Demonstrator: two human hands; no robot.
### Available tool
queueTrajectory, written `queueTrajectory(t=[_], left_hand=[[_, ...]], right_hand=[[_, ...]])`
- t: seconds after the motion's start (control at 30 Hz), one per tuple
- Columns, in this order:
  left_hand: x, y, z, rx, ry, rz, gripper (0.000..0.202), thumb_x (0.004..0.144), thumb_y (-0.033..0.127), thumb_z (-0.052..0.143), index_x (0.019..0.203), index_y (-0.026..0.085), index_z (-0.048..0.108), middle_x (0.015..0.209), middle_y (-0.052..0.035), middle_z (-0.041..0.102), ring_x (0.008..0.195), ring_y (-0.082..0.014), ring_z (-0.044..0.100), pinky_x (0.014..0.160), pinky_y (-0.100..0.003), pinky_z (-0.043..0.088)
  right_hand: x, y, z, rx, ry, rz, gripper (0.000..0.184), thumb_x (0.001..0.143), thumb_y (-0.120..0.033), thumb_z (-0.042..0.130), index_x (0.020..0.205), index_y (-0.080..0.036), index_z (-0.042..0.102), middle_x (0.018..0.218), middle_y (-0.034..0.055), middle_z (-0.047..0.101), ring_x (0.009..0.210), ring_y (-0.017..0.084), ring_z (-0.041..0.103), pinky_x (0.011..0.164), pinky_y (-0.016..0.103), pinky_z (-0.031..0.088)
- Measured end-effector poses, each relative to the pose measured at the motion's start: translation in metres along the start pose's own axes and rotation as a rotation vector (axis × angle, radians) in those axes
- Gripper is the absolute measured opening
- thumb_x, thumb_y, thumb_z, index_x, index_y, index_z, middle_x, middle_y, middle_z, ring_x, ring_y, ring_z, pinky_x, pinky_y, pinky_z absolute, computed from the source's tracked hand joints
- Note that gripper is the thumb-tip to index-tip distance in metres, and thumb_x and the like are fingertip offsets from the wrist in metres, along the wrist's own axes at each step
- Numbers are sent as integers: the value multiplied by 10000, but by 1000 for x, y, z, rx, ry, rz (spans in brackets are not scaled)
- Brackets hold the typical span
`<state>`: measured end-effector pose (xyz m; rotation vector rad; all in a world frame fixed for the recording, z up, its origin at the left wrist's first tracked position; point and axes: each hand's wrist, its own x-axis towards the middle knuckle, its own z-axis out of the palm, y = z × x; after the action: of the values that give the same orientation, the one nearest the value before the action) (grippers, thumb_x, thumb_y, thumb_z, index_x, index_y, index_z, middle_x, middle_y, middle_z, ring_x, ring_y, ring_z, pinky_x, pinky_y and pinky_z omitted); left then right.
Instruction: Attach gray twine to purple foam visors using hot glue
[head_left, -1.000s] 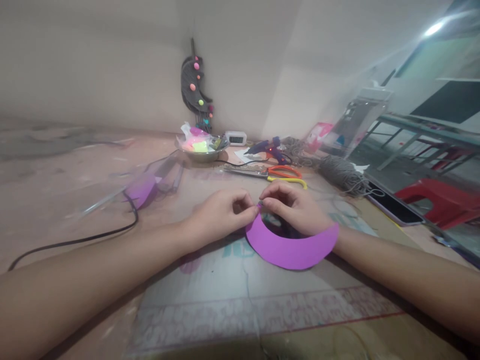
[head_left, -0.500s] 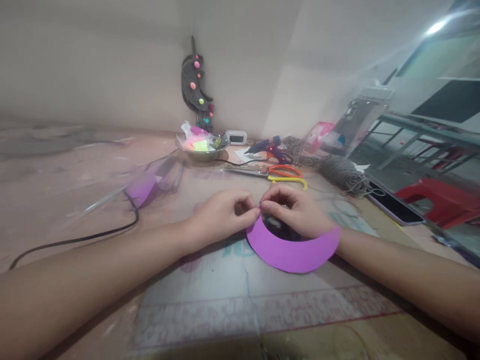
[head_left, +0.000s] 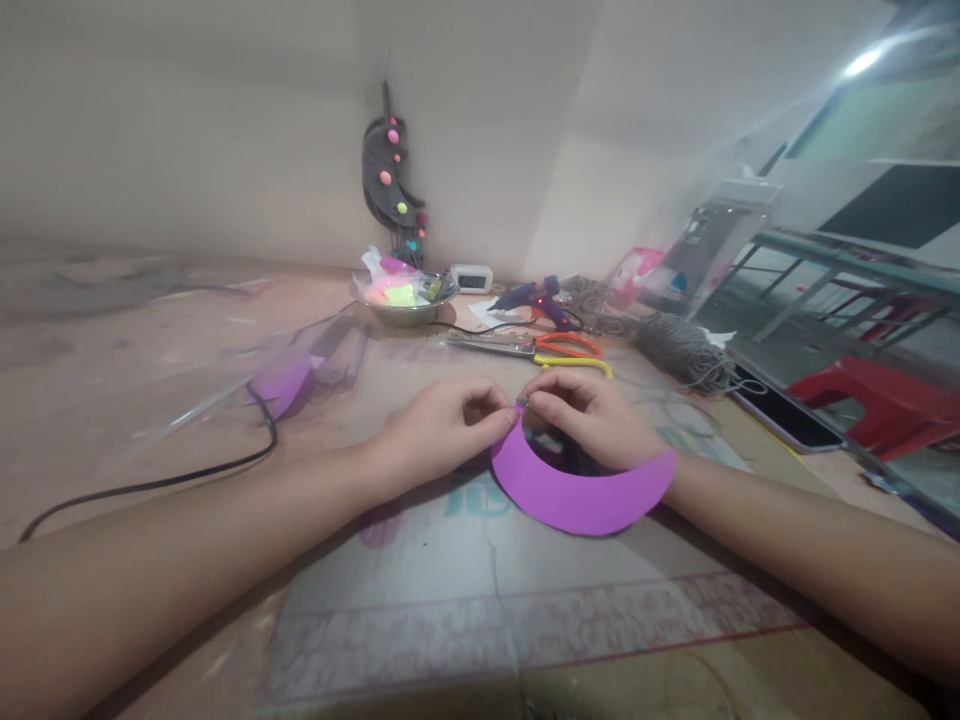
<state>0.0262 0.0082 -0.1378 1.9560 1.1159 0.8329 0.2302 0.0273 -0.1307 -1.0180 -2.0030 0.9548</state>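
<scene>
A purple paper crescent (head_left: 581, 500) hangs between my hands, its broad curve toward me. My left hand (head_left: 454, 425) is closed, pinching the crescent's upper left tip between thumb and forefinger. At the same tip, the thumb and forefinger of my right hand (head_left: 589, 415) are pressed together. A tiny greyish bit shows between the fingertips, too small to name. The crescent's other end lies against my right wrist. Behind the hands are scissors (head_left: 559, 350) with orange and yellow handles.
A bowl (head_left: 405, 312) of colourful bits, a small digital clock (head_left: 471, 278) and a glue gun (head_left: 536, 297) stand near the wall. Grey yarn (head_left: 682, 350) and a phone (head_left: 787, 405) lie at right. A black cable (head_left: 150, 483) crosses the left side. Purple paper (head_left: 285, 388) lies there too.
The crescent has risen slightly, and its right end has shifted a little left. A greyish bit shows more clearly at the fingertips. Both hands keep their pinch.
</scene>
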Motion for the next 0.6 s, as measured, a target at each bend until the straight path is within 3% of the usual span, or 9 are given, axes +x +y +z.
queueTrajectory(t=[0.3, 0.6], left_hand=[[0, -5, 1, 5, -20, 57, 209, 872, 357, 555, 800, 182, 644, 741, 0, 680, 690, -136, 596, 603, -226, 437], [0, -2, 1, 11, -19, 49, 223, 883, 362, 546, 795, 179, 639, 726, 8, 659, 662, -121, 576, 593, -219, 427]], right_hand=[[-1, -4, -1, -215, 6, -124, 174, 848, -336, 630, 812, -175, 685, 748, 28, 646, 677, 144, 568, 608, 280, 437], [0, -6, -2, -201, 1, -150, 164, 870, -295, 600, 799, -172, 682, 736, 20, 651, 663, 133, 584, 616, 267, 451]])
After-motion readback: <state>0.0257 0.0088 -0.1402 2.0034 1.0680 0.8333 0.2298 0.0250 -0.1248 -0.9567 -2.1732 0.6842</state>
